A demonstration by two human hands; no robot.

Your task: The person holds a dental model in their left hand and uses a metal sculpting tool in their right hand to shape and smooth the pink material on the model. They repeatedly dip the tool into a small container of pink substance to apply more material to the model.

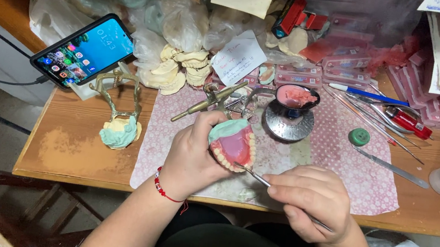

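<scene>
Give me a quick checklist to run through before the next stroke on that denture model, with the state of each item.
1. Left hand firmly grips the pink wax denture with its tooth row on a pale green plaster cast: ok.
2. Right hand holds the thin metal carving tool: ok.
3. Tool tip meets the tooth row: ok.
4. Round metal cup of pink wax within reach: ok.
5. Wax soft enough: cannot tell.

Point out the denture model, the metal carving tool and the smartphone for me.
denture model [234, 145], head view, on its pink wax palate.
metal carving tool [256, 177], head view, on the bare shaft near the tip.
smartphone [88, 49], head view, on the middle of its lit screen.
</scene>
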